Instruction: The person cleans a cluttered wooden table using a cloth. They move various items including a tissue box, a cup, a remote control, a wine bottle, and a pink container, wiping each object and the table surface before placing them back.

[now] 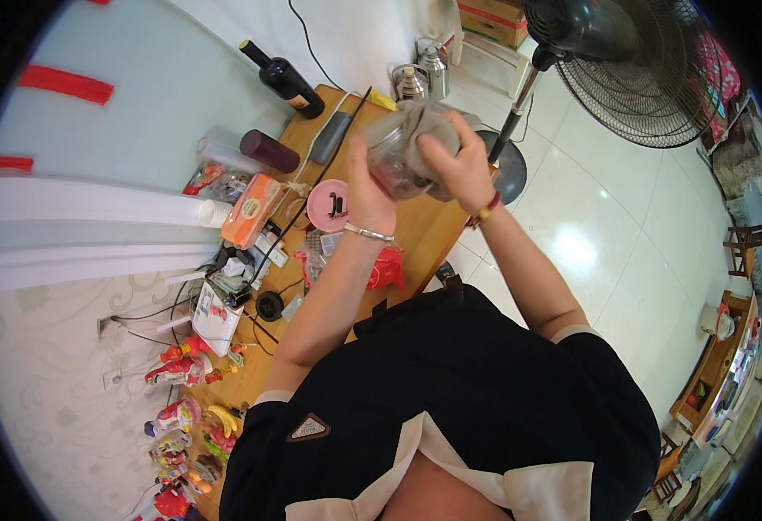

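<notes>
My left hand (374,176), with a silver bangle at the wrist, grips a clear jar (397,172) from its left and lower side. A grey cloth (425,127) lies over the jar's top and right side. My right hand (459,163), a red and gold bracelet on its wrist, presses that cloth against the jar. Jar and cloth are held above the far end of a wooden table (426,225). Just left of my left hand, a pink round dish (327,205) with small black items sits on the table.
A dark bottle (283,78), a purple cylinder (270,151), an orange packet (250,210) and paper cups (214,213) stand along the left. Black cables cross the tabletop. A red plastic bag (386,268) lies near my left forearm. A standing fan (635,65) is at upper right.
</notes>
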